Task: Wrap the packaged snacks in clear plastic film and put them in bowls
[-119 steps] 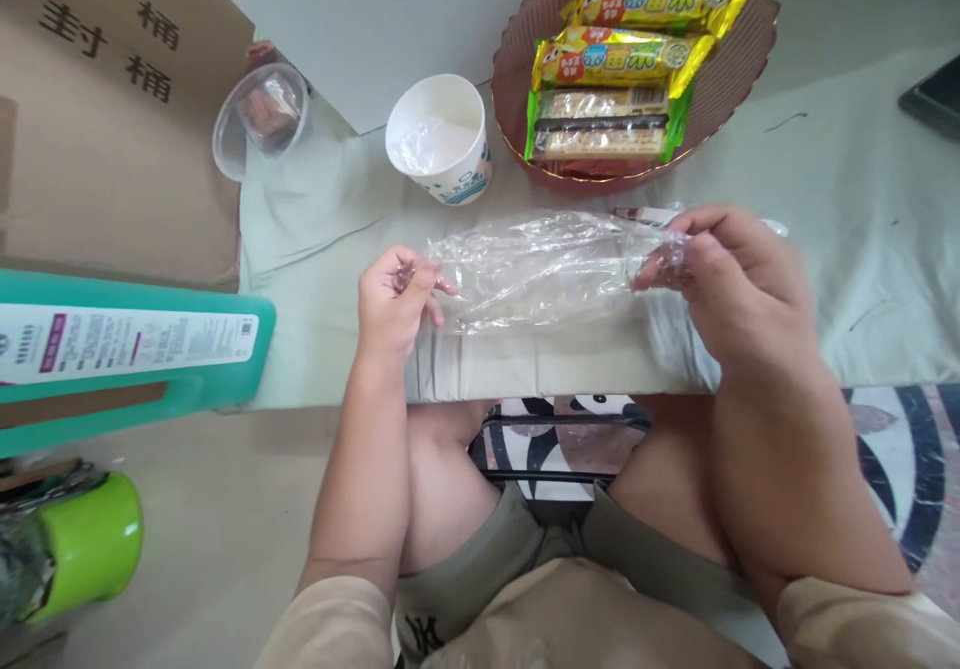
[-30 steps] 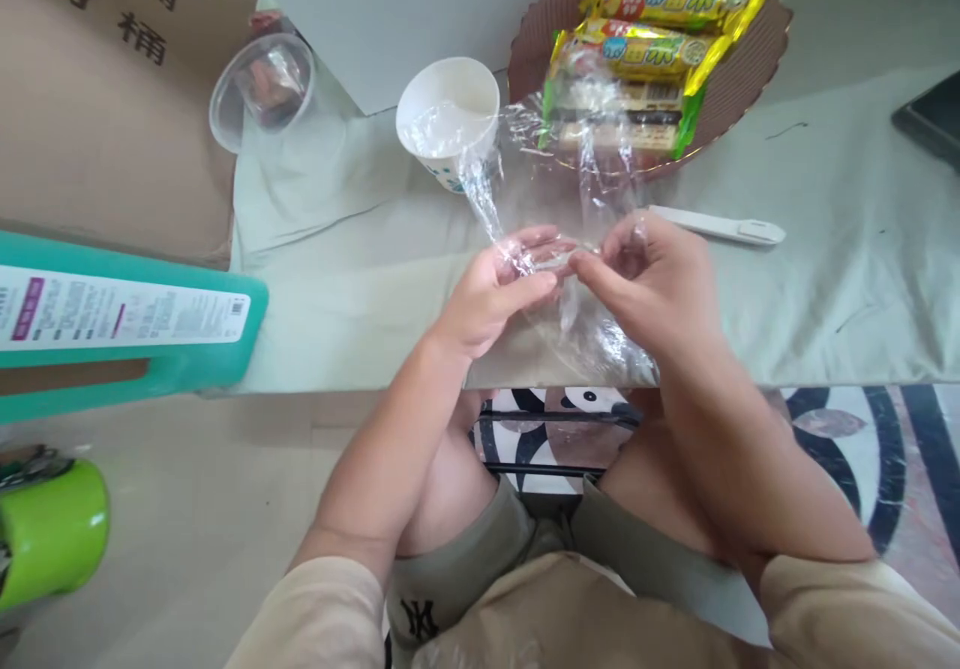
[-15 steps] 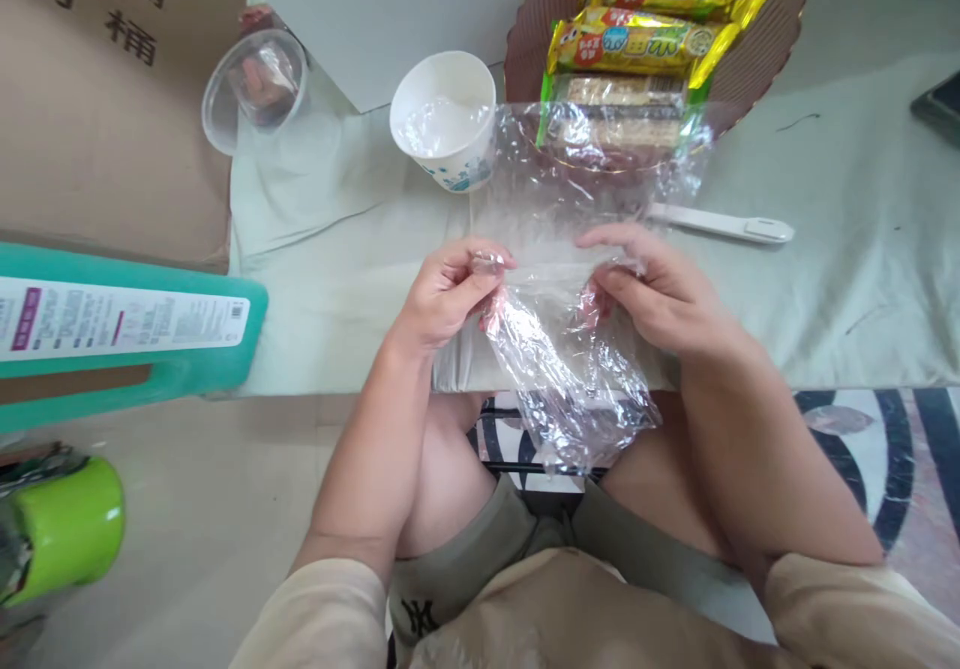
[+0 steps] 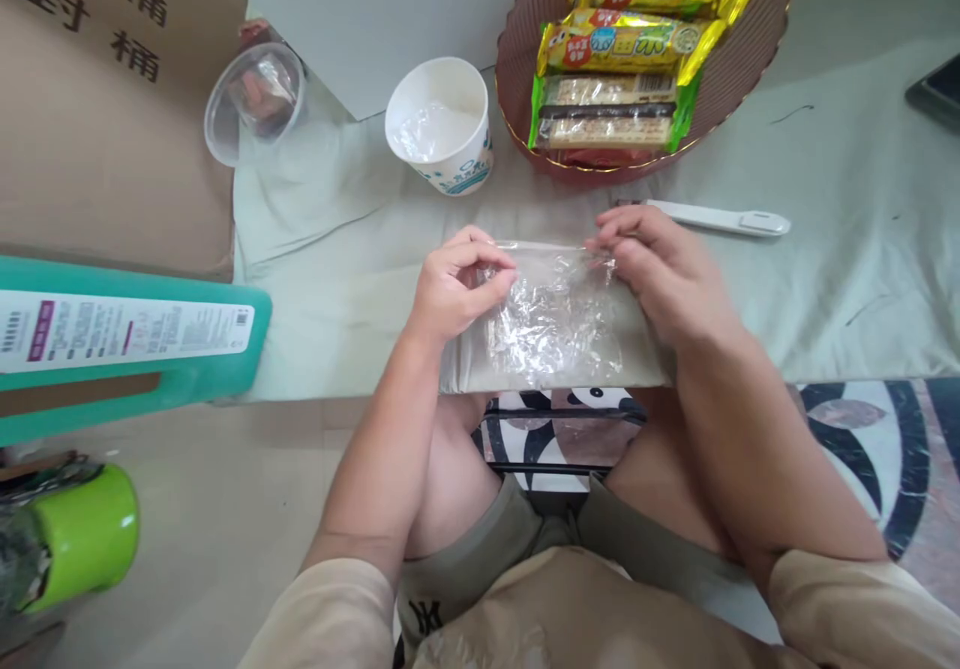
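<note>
A clear plastic bag (image 4: pixel 551 319), crinkled and shiny, lies between my hands at the front edge of the cloth-covered table. Thumb and fingers of my left hand (image 4: pixel 461 284) pinch its upper left corner. At the upper right corner, my right hand (image 4: pixel 660 269) grips the film with curled fingers. Beyond my left hand stands a white paper cup (image 4: pixel 450 164) with clear plastic inside. A white sealer-like stick (image 4: pixel 720 217) lies just past my right hand, its left end partly hidden by the fingers.
A pink ribbed bowl (image 4: pixel 742 79) holds several yellow and green snack packs (image 4: pixel 607 114). To the left are a cardboard box (image 4: pixel 112 149), a round clear tub (image 4: pixel 225 124) and a green jug (image 4: pixel 225 379). A lime-green bin (image 4: pixel 90 529) stands on the floor.
The bag was stretched across the bowl's front and hung over the table edge; now it is folded down smaller, lying flat between my hands. The bowl is uncovered.
</note>
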Demonstrator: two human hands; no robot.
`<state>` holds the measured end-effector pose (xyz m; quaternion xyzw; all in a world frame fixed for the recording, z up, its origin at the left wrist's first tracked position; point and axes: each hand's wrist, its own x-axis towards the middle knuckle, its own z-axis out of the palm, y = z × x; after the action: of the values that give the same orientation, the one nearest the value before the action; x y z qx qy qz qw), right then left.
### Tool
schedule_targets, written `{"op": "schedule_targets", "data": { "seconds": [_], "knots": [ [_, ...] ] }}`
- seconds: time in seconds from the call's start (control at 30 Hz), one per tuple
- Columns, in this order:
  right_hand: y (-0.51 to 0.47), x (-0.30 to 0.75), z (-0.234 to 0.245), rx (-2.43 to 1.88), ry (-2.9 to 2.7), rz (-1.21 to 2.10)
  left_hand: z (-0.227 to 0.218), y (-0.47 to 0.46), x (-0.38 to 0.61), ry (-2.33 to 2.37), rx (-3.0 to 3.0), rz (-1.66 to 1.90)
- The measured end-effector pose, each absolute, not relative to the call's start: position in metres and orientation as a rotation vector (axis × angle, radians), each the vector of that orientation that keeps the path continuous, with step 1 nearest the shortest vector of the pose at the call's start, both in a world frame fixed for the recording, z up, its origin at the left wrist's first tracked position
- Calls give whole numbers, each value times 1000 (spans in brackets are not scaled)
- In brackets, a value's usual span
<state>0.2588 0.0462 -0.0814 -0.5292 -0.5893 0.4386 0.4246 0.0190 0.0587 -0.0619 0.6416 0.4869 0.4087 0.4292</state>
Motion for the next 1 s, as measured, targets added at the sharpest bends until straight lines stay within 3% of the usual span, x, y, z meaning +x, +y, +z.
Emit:
{"op": "schedule_targets", "data": {
  "seconds": [0.2,0.4,0.67,1.0],
  "knots": [
    [42,253,-80,-1245,-1311,1327,-55,54,22,1137,1245,984],
    [45,254,-75,-1256,-1118,1306,-54,53,29,959,952,600],
    [43,255,-72,-1091,-1208,1698,-61,54,26,1078,1106,693],
    [39,275,-60,-859,-1453,1491,-60,64,12,984,1073,889]
  ]
}}
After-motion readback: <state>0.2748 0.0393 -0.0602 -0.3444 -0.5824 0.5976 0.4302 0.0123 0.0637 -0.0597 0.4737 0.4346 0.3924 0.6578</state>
